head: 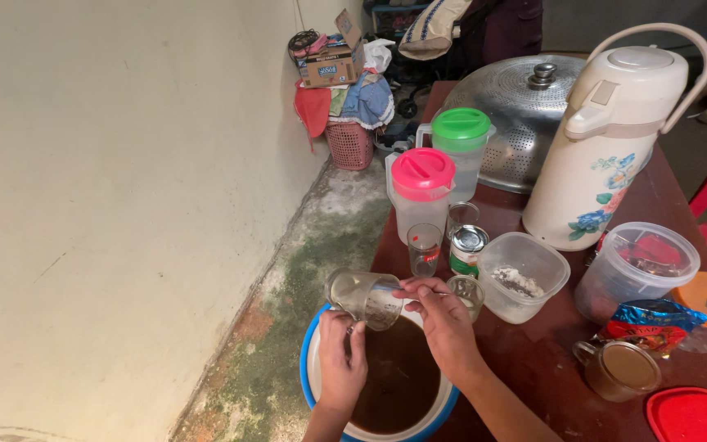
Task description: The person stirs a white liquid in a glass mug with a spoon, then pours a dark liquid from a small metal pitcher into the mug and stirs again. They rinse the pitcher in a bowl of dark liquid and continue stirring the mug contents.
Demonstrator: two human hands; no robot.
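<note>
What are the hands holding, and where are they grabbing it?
The left hand holds a clear glass mug by its handle, tipped on its side. The right hand pinches something thin at the mug's mouth; what it is cannot be told.

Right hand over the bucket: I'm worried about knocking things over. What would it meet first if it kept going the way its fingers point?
Probably the tilted glass mug that the left hand holds; the right hand already reaches its rim, though depth is unclear.
</note>
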